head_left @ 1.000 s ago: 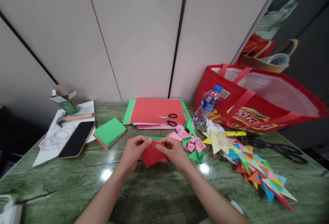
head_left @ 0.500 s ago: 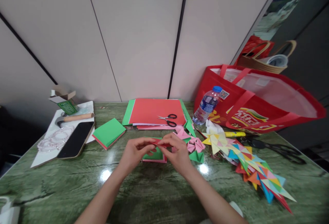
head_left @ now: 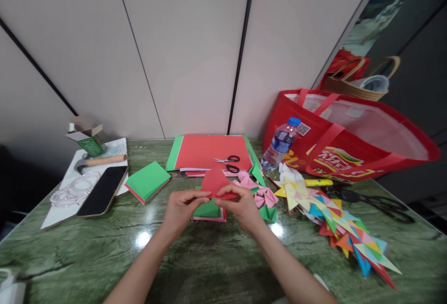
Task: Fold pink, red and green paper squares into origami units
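A small sheet of red paper (head_left: 214, 182) is held up between my two hands, its upper part standing open above my fingertips. My left hand (head_left: 183, 208) pinches its lower left edge, and my right hand (head_left: 242, 205) pinches the lower right. Fingers cover part of the lower edge, so any crease there is hard to see. Below the hands lies a small stack of green and pink paper (head_left: 208, 210). Folded pink paper pieces (head_left: 263, 197) and a folded green piece (head_left: 268, 213) lie just right of my right hand.
Scissors (head_left: 228, 163) rest on large red sheets (head_left: 213, 148) at the back. A green paper stack (head_left: 148, 179), phone (head_left: 103, 191) and hammer (head_left: 101, 161) are on the left. Rightward stand a water bottle (head_left: 281, 143), red bag (head_left: 335, 141) and colourful folded-paper chain (head_left: 342, 220).
The red paper was a narrow folded strip between my fingertips; now a broad face of it rises above them. Both hands stay in nearly the same place.
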The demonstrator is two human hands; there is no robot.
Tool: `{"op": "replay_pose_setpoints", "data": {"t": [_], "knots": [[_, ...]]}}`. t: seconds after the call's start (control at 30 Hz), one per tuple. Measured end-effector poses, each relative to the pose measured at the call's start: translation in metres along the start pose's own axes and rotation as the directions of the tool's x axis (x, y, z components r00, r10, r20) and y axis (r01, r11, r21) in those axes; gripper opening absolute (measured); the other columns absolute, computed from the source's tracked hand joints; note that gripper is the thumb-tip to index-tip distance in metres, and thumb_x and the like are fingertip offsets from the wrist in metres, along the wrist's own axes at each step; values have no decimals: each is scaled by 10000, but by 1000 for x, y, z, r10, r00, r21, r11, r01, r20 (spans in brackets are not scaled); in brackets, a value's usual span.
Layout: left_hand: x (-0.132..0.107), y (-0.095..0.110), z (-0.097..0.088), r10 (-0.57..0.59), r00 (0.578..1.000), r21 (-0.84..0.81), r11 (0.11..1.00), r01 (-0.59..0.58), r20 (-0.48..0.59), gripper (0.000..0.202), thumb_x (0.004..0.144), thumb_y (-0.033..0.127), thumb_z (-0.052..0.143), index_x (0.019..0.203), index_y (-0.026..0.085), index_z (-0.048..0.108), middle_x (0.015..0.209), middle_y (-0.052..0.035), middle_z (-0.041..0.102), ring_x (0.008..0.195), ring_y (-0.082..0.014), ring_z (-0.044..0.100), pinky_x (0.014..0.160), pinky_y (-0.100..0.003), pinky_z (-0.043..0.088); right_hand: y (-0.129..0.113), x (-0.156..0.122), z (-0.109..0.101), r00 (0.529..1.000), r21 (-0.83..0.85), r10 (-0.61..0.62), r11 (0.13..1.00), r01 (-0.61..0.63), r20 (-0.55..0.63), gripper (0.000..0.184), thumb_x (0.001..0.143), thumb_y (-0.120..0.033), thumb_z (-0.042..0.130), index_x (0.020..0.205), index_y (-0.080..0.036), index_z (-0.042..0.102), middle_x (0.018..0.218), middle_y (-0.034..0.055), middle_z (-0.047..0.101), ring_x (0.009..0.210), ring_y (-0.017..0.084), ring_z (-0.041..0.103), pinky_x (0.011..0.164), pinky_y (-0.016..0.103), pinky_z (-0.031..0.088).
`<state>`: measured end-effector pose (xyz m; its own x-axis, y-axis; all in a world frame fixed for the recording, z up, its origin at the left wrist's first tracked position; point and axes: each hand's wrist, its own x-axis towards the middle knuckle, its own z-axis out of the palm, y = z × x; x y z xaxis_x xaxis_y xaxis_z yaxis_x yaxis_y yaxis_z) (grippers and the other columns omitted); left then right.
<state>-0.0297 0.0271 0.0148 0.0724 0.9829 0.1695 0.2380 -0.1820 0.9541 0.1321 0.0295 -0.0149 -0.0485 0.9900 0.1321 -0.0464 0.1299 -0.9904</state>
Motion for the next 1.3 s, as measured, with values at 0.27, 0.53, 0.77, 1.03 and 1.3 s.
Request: {"op": "replay_pose_setpoints", "data": {"t": [0.27,0.53,0.77,1.03,1.3], "knots": [[-5,0,6,-40,998,-27,999,41,49,125,631,248,670,714,168,719,728,-74,714,675,-228,654,635,-296,511,3,-1,6,992,177,114,979,-104,-46,178,564,-301,723,620,-162,627,600,-4,601,562,119,519,552,236,418],[-5,0,12,-191,973,-357,906,226,132,478,663,270,651,1124,194,551,805,-20,709,765,-210,660,763,-354,513,0,-2,6,991,182,107,979,-92,-76,169,586,-290,709,623,-148,625,590,-5,594,549,113,508,542,231,404],[-4,-3,14,-214,968,-447,858,251,132,257,638,284,673,843,129,664,777,-57,711,748,-232,659,760,-392,521,1,-3,8,991,160,93,984,-78,-93,181,604,-311,697,633,-150,621,609,7,592,571,121,511,557,236,418],[-5,-7,16,-241,963,-462,845,269,120,221,636,288,679,780,122,654,726,-54,712,716,-224,664,761,-384,524,3,-2,11,986,212,118,973,-91,-117,178,586,-301,709,619,-152,617,577,-8,587,547,116,505,547,239,401],[-6,-11,20,-243,965,-463,848,259,93,188,659,295,665,742,129,635,677,-39,709,689,-206,666,747,-350,529,1,-3,12,984,232,113,970,-79,-137,194,583,-278,710,643,-152,577,584,-15,557,550,112,497,543,237,404]]}}
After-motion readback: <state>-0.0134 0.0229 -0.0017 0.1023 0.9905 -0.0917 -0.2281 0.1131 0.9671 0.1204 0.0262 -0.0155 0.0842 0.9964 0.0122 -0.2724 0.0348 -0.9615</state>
